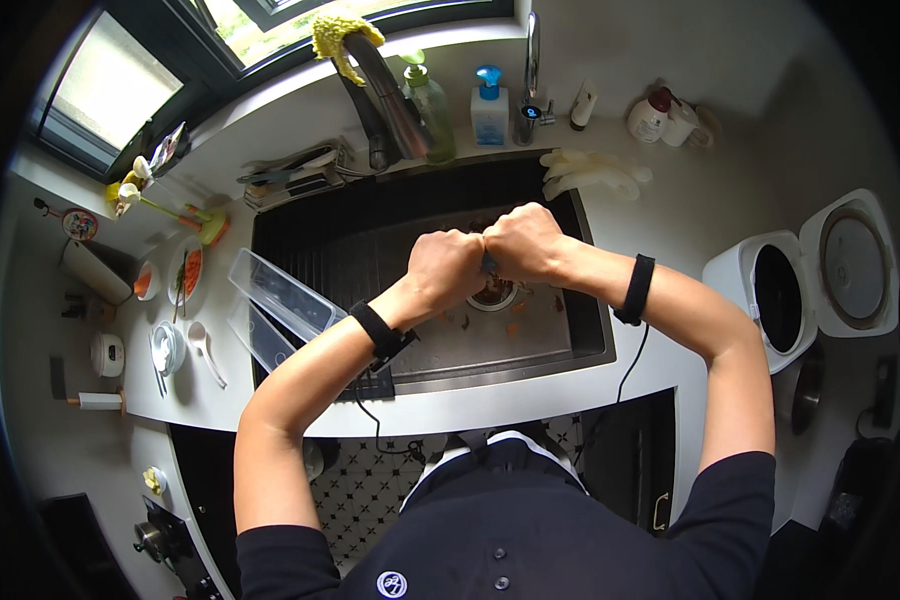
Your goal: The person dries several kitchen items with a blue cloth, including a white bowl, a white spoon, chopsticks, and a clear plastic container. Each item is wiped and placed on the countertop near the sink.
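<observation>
My left hand (pixel 448 271) and my right hand (pixel 526 241) are clenched side by side above the dark sink (pixel 420 337), knuckles touching. Below where they meet, a small piece of a bluish thing (pixel 488 262), perhaps a wet cloth, shows; the rest is hidden in the fists. Under the hands, the round drain strainer (pixel 493 300) holds brown food scraps. Orange and dark bits (pixel 513 328) lie about it on the sink floor. A clear plastic container (pixel 281 289) leans over the sink's left edge, beside my left forearm.
Behind the sink rise a dark faucet (pixel 390 97) draped with a yellow cloth (pixel 341 37), and a soap bottle (pixel 489 112). Pale gloves (pixel 592 174) lie at the back right corner. To the right stands an open rice cooker (pixel 742 292); at left are bowls (pixel 166 349) and a ladle (pixel 204 349).
</observation>
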### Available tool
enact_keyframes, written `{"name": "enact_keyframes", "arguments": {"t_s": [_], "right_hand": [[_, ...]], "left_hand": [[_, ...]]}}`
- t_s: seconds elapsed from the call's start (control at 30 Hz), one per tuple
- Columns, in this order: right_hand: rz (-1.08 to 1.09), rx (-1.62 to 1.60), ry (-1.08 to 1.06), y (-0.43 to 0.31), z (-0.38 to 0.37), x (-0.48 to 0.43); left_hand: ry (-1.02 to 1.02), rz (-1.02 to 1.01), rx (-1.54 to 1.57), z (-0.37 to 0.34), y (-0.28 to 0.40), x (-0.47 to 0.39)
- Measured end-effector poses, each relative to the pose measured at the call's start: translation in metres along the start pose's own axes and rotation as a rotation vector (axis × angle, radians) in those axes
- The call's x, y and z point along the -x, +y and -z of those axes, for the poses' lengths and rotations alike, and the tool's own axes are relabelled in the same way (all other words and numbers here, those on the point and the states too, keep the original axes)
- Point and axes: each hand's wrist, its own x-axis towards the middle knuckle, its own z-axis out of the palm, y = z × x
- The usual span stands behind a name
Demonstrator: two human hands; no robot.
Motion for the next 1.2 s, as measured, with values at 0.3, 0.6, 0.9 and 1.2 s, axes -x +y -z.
{"name": "enact_keyframes", "arguments": {"t_s": [0.3, 0.6, 0.9, 1.2], "right_hand": [[0.264, 0.042, 0.312, 0.025, -0.025, -0.008], [0.046, -0.018, 0.235, 0.017, -0.020, -0.006], [-0.196, -1.141, 0.081, 0.044, 0.027, 0.011], [-0.186, -1.576, 0.401, 0.024, 0.033, 0.017]], "left_hand": [[-0.238, 0.323, 0.598, -0.019, 0.000, -0.008], [-0.452, 0.341, 1.103, -0.012, -0.014, -0.009], [-0.032, 0.316, 1.211, -0.010, -0.040, 0.007], [0.238, 0.255, 1.366, -0.014, -0.006, 0.010]]}}
